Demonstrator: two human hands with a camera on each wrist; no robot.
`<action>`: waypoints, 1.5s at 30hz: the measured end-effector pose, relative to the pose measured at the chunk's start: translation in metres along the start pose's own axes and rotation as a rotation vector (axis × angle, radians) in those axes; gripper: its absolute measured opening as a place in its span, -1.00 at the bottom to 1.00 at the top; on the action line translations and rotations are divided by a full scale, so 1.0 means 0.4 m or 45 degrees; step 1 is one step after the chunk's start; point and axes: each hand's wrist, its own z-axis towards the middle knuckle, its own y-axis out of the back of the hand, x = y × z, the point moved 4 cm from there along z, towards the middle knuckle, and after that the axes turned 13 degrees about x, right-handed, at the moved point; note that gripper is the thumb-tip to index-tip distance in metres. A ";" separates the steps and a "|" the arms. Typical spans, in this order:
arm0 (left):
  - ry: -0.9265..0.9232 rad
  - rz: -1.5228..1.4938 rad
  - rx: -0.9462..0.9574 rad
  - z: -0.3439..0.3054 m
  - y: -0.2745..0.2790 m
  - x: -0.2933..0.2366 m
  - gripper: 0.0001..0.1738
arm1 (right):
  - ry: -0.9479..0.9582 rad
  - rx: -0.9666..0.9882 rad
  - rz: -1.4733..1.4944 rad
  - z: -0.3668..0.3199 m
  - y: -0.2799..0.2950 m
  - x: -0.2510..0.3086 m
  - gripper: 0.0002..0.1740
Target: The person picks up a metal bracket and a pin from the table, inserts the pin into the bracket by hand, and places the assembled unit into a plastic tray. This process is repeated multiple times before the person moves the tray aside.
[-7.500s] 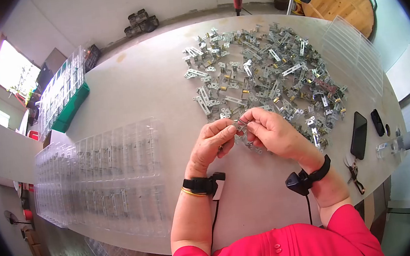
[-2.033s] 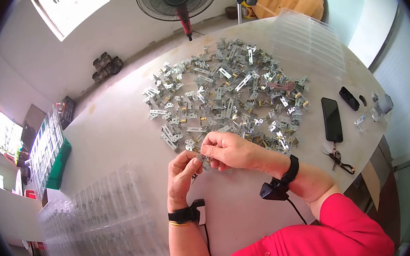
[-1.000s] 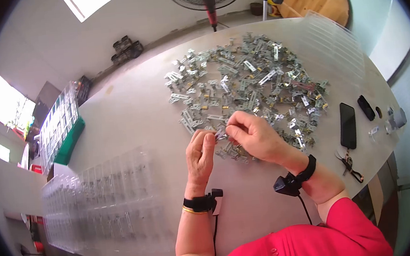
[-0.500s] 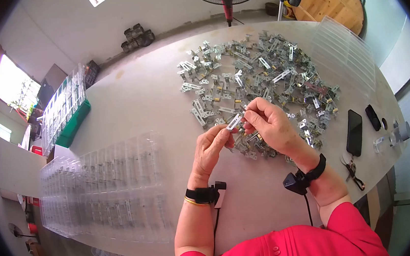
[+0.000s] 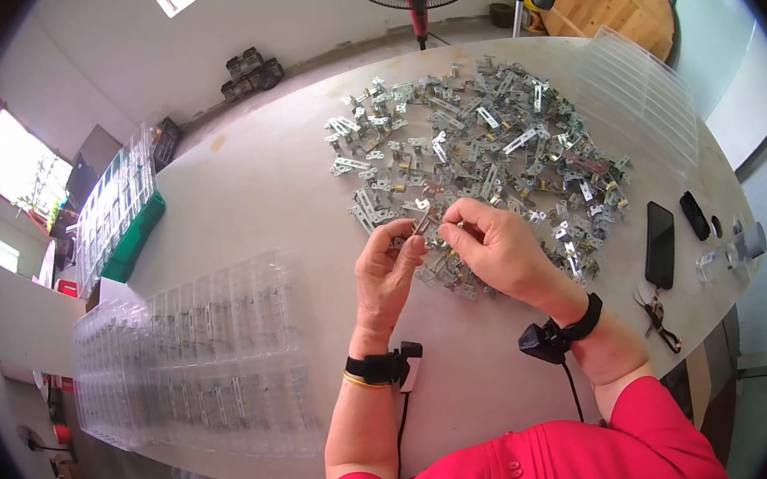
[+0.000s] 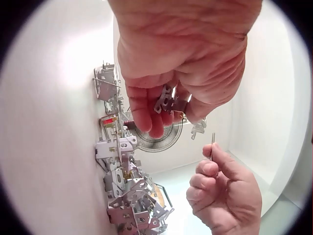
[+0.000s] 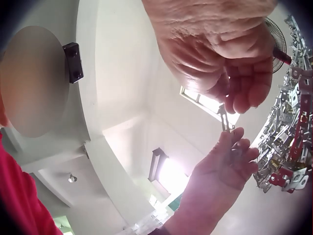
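Over the near edge of the heap, my left hand point(image 5: 386, 281) grips a small slotted metal bracket point(image 5: 423, 224) between thumb and fingers. In the left wrist view that bracket point(image 6: 172, 103) sits under the curled fingers, with bent tabs and holes showing. My right hand point(image 5: 500, 251) is just to its right, thumb and forefinger pinching a thin metal pin point(image 6: 213, 140) that points upward in the left wrist view. From the right wrist camera, the bracket point(image 7: 225, 118) stands up from the left fingertips, right below the right fingers. The fingers partly hide both parts.
A wide heap of metal brackets point(image 5: 484, 128) covers the table point(image 5: 239, 179) ahead. Clear divided trays point(image 5: 191, 350) with brackets lie left; a green tray point(image 5: 134, 236) stands beyond. At right are a clear panel point(image 5: 642, 94), a phone point(image 5: 659, 245), cutters point(image 5: 655, 315) and a bottle point(image 5: 749, 244).
Half a second ago the bracket's slotted face showed between both hands; now it is turned more on edge in the left hand. The right hand has shifted slightly left and nearer.
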 end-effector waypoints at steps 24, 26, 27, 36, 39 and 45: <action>-0.046 -0.067 0.031 -0.001 -0.011 0.012 -0.71 | 0.019 -0.071 -0.296 -0.002 0.000 0.014 -0.85; -0.046 -0.090 0.046 0.000 -0.018 0.015 -0.72 | 0.129 0.024 -0.312 0.000 -0.012 -0.003 -0.83; -0.044 -0.091 0.046 0.000 -0.017 0.015 -0.72 | 0.127 0.025 -0.312 -0.001 -0.010 -0.003 -0.83; -0.063 -0.071 0.059 -0.001 -0.016 0.014 -0.73 | 0.099 0.102 -0.239 -0.001 -0.013 -0.002 -0.81; -0.022 -0.216 0.007 0.002 -0.008 0.010 -0.76 | 0.039 0.122 -0.234 -0.002 -0.006 0.010 -0.81; 0.002 -0.399 0.196 0.001 -0.005 0.014 -0.72 | 0.219 -0.142 -0.132 0.015 0.018 -0.021 -0.87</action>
